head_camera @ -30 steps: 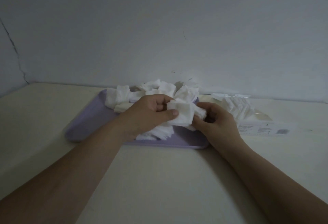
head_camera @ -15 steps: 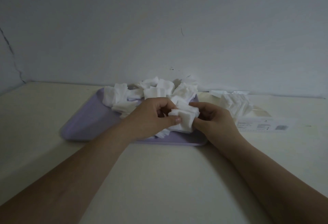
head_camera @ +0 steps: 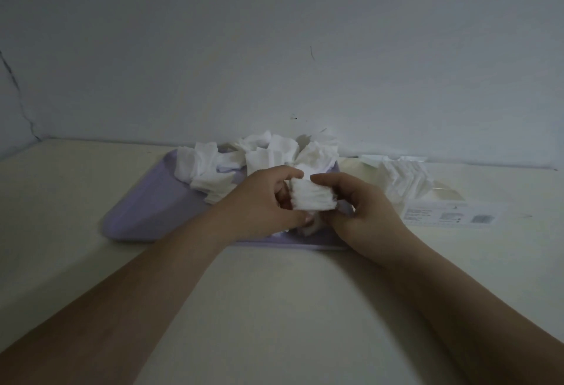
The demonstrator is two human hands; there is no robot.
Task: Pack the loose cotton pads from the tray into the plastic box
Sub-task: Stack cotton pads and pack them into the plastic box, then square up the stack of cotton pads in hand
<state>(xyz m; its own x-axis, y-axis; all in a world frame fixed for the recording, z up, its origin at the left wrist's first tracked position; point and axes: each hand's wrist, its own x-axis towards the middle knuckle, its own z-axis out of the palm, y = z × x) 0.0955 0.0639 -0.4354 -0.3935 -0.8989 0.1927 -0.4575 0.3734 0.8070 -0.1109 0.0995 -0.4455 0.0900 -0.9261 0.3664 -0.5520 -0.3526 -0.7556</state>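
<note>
**Both hands clamp one stack of pads**

The left hand [head_camera: 262, 201] and right hand [head_camera: 363, 210] meet over the tray [head_camera: 146, 210], squeezing a stack [head_camera: 312, 198] of pads between them. Loose pads [head_camera: 259, 155] heap at the tray's far side. The box [head_camera: 427, 198], holding a row of pads, lies just right of the tray.

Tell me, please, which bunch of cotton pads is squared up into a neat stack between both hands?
The small stack pinched between left hand and right hand; the tray's pile lies jumbled.
</note>
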